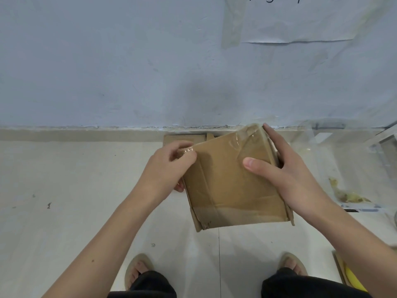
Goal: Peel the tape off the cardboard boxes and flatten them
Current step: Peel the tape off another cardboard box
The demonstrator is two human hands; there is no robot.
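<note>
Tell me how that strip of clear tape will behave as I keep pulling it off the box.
The clear tape looks thin and wrinkled, so it will probably be floppy and cling to itself. It likely weighs almost nothing. The left hand pinches its end while the right hand steadies the cardboard box, so it may stretch or tear.

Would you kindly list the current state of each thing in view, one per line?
cardboard box: held off the floor, still taped, not flattened
clear tape: one end lifted, the rest stuck to the box
left hand: pinches the lifted tape end
right hand: grips the box's right side
flattened cardboard: lies on the floor by the wall
</note>
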